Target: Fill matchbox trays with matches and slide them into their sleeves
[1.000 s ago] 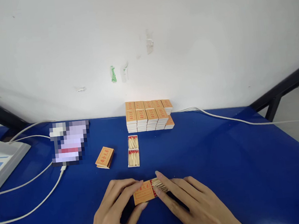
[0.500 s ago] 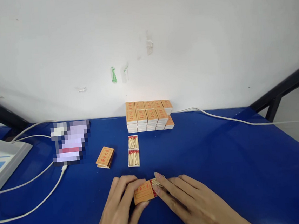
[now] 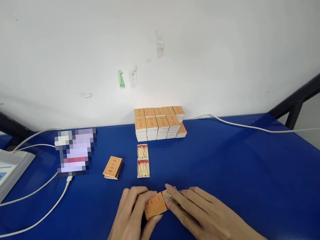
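Note:
My left hand [image 3: 132, 215] grips the orange printed sleeve of a matchbox [image 3: 156, 206] between thumb and fingers. A tray of matches [image 3: 169, 197] sticks out of the sleeve's right end, part of it still inside. Over that tray lie the fingers of my right hand [image 3: 200, 212], pinching it and hiding much of the matches. Just beyond my hands, two open trays filled with red-tipped matches [image 3: 143, 168] stand end to end on the blue table. To their left sit empty-looking orange sleeves [image 3: 113, 167], one leaning on another.
Against the white wall rises a block of stacked matchboxes [image 3: 157, 124]. A blurred-out phone [image 3: 78, 152] with a white cable [image 3: 62, 199] lies at the left, beside a white power strip [image 3: 1, 173]. Another cable [image 3: 240, 127] crosses the back right of the blue table [image 3: 238, 165].
The sleeve in my left hand has shifted slightly right over the tray, so fewer matches show. My right hand has hardly moved. The view has tilted a touch.

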Available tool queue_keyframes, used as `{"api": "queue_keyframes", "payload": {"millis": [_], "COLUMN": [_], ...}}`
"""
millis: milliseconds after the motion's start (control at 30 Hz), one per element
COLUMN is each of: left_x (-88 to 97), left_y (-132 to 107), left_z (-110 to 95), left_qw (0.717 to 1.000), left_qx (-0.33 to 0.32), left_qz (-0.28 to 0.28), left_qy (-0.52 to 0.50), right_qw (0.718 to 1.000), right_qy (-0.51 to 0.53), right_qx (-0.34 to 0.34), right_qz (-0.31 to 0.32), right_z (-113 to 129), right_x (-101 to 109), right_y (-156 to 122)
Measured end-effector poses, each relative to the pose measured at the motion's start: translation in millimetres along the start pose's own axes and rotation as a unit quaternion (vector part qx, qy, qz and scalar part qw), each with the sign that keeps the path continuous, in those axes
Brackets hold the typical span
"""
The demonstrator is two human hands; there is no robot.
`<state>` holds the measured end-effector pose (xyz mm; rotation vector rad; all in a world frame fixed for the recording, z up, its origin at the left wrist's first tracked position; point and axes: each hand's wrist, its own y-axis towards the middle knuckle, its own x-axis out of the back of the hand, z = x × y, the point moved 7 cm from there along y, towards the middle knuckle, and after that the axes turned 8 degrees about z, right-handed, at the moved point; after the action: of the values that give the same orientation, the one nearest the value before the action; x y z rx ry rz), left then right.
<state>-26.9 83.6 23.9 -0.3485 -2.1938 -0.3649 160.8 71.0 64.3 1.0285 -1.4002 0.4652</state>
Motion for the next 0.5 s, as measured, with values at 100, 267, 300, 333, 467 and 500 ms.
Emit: {"api": "queue_keyframes", "payload": {"millis": [100, 267, 300, 333, 467, 500], "left_x": [0.7, -3.5, -4.6, -5.4, -7.5, -7.6], "left_y": [2.6, 1.8, 1.3, 1.0, 2.1, 2.8], "left_z": [-4.3, -5.2, -4.4, -3.6, -3.5, -4.3], "left_qw": [1.000, 1.000, 1.000, 0.999, 0.999, 0.998], "left_qx": [-0.001, -0.007, -0.007, -0.007, -0.012, -0.015], "left_qz": [0.010, 0.013, 0.011, 0.008, 0.004, 0.003], "left_qy": [-0.009, -0.024, -0.027, -0.031, -0.051, -0.056], "right_qw": [0.999, 0.990, 0.986, 0.980, 0.938, 0.924], "right_qy": [0.033, 0.128, 0.153, 0.179, 0.305, 0.340], "right_qx": [-0.012, -0.049, -0.061, -0.079, -0.160, -0.174], "right_qz": [-0.010, -0.035, -0.040, -0.043, -0.042, -0.037], "right_z": [-2.5, -10.6, -13.5, -17.2, -34.3, -37.0], "right_x": [1.0, -1.1, -1.8, -2.8, -8.0, -9.8], "right_y": [-1.3, -6.6, -7.3, -7.6, -7.6, -7.2]}}
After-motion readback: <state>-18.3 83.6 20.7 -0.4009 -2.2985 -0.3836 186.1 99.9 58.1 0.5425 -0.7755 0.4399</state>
